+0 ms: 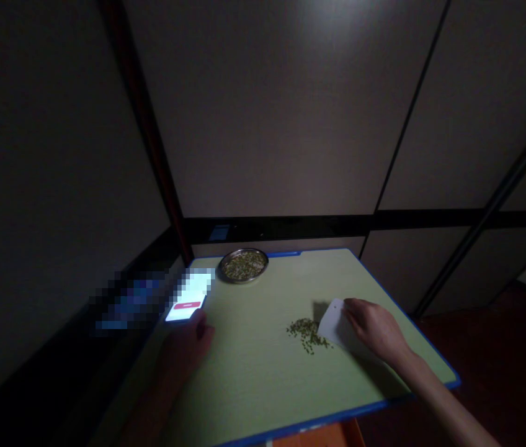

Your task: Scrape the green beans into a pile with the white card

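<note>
Nearest the camera, both forearms slanted in over the green tabletop (254,379); the right hand (377,329) had its fingers closed on a flat white scraper (332,325), tilted, its lower left edge meeting the loose green pieces (307,334) scattered near the middle; the left hand (188,344) lay just beside the lower end of a lit phone (191,294), its fingers curled, though whether they gripped anything could not be told in the dimness; a round metal dish (243,282) of similar pieces sat by the far left corner, beyond the phone.
</note>
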Available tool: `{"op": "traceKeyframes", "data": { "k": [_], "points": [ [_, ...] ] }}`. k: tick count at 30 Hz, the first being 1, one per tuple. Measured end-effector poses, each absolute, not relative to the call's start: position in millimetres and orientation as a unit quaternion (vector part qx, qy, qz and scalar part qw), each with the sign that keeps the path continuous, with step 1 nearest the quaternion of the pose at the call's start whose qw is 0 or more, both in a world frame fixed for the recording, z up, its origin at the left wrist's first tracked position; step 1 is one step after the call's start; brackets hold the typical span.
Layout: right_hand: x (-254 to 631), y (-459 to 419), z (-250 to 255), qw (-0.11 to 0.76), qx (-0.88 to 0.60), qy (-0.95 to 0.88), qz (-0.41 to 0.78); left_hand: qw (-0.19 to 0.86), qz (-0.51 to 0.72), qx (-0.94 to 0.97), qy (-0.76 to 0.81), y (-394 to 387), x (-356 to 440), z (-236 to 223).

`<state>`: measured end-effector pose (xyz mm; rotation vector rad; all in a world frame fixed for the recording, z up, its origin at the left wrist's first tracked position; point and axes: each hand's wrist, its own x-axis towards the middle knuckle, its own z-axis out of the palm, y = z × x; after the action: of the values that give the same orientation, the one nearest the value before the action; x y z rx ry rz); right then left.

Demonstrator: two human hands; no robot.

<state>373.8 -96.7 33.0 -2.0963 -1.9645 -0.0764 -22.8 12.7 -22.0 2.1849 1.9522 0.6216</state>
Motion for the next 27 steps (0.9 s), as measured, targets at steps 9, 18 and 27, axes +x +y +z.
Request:
{"op": "traceKeyframes", "data": {
  "k": [9, 18, 27],
  "points": [
    [368.0, -99.5, 37.1, 0.161, -0.704, -0.692, -0.011, 0.067, 0.192, 0.734, 0.648, 13.1, -22.6, -20.1],
    [377.8, -105.6, 31.0, 0.161, -0.695, -0.700, -0.013, 0.072, 0.191, 0.724, 0.659, 10.2, -21.6, -16.8],
    [363.3, -108.4, 36.4, 0.154, -0.679, -0.718, -0.003, 0.066, 0.198, 0.729, 0.652, 13.1, -22.7, -21.6]
  ]
}}
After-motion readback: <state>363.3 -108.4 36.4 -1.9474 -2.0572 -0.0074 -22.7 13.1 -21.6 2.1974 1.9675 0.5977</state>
